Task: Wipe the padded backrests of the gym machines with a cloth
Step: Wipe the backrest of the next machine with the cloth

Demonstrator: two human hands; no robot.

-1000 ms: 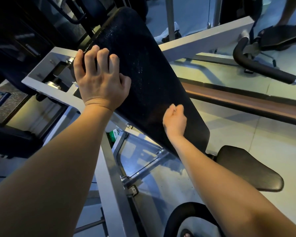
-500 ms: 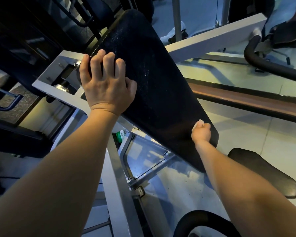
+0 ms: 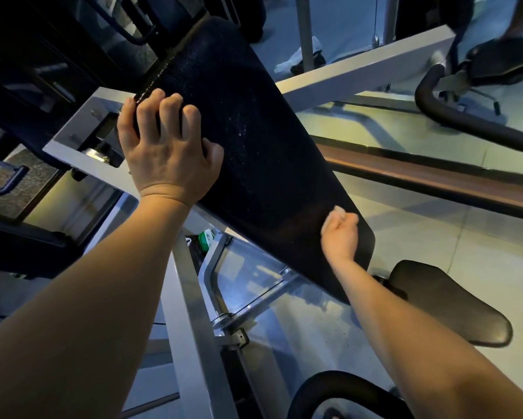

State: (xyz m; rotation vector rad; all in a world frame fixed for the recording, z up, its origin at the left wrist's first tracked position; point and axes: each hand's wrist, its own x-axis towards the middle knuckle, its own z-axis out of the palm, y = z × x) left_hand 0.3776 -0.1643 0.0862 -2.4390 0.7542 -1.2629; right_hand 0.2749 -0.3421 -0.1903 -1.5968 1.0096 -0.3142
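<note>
Well, my right hand [image 3: 340, 234] is balled round a small pale cloth [image 3: 339, 210], pressing it on the low end of the tilted backrest [image 3: 254, 131], while my left hand [image 3: 166, 146] grips the pad's upper edge. I judge the wipe half done; next I'd sweep up over the speckled middle. A seat [image 3: 454, 306] sits just below; my left hand covers a patch.

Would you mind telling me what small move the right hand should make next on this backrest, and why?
Probably slide the right hand with its cloth up the backrest: it sits at the lower end, and pale specks show higher up.
</note>
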